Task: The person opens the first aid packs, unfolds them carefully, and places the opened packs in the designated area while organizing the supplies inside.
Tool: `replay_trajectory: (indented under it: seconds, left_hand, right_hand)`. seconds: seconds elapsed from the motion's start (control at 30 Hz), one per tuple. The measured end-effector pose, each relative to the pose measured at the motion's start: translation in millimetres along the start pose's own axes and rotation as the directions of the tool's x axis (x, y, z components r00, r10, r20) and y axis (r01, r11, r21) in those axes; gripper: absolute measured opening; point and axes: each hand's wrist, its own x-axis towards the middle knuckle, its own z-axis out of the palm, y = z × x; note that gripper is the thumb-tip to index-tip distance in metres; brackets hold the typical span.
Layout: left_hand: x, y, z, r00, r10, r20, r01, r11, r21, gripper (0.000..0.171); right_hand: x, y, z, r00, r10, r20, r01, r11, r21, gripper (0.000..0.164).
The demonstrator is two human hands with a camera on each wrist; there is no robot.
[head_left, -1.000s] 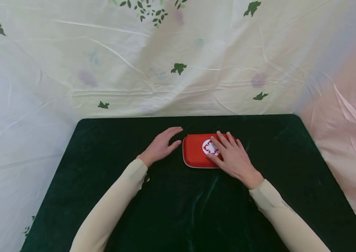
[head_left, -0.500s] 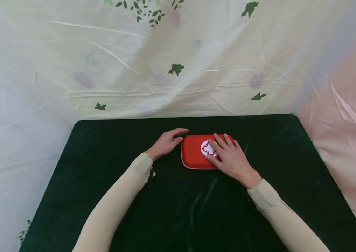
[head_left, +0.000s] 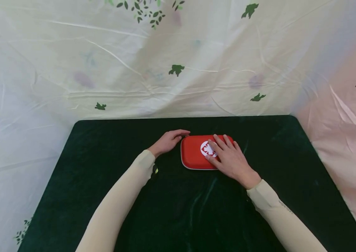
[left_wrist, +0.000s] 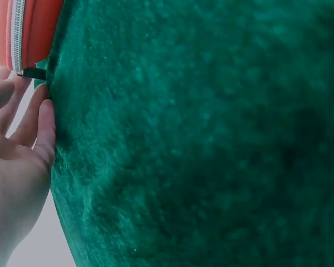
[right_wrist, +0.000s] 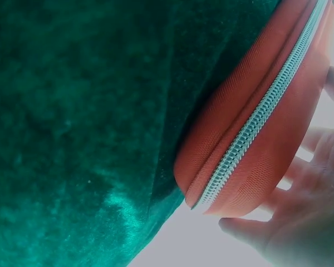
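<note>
Red case: lay on the table (head_left: 178, 217), between the hands, its emblem upward.
Right hand (head_left: 234, 161): spread wide over the red case (head_left: 193, 155), apparently steadying it.
Left hand (head_left: 166, 141): fingers loosely extended, presumably placed for the dark tab (left_wrist: 35, 73); contact could not be told.

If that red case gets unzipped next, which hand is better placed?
Probably the left hand: its fingers are by the dark tab at the zipper of the red case. The right hand lies across the top, better placed to steady it.
</note>
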Motion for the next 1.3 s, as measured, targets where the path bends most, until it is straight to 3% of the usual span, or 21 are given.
replay_trajectory:
  seconds: [0.23,0.5,0.7,0.93,1.1,1.3]
  left_hand:
    - [5.3,1.3,1.9,0.999,-0.006,-0.032,0.008,0.999,0.045,0.038]
    - [11.4,0.8,4.0,0.993,0.005,-0.114,0.016,0.983,0.181,0.027]
    - [11.5,2.4,3.9,0.988,0.021,-0.152,0.029,0.947,0.321,0.021]
    - [7.2,0.1,1.7,0.983,0.061,-0.175,0.029,0.882,0.470,0.018]
    - [3.9,-0.8,-0.5,0.982,0.079,-0.174,0.023,0.854,0.520,0.016]
    - [-0.3,-0.5,-2.7,0.982,0.096,-0.163,0.008,0.840,0.542,0.016]
  right_hand:
    - [-2,0,3,1.000,0.005,-0.006,-0.005,1.000,0.000,0.074]
    - [-1,-2,4,1.000,0.012,-0.001,-0.012,1.000,0.016,0.076]
    - [-2,-1,4,1.000,0.011,-0.009,-0.011,1.000,0.022,0.074]
    - [-3,-1,3,1.000,0.021,0.010,-0.022,0.999,0.027,0.076]
    - [-3,-1,2,0.999,0.028,0.016,-0.028,0.999,0.026,0.076]
    - [-3,-2,2,1.000,0.024,0.012,-0.025,0.999,0.029,0.075]
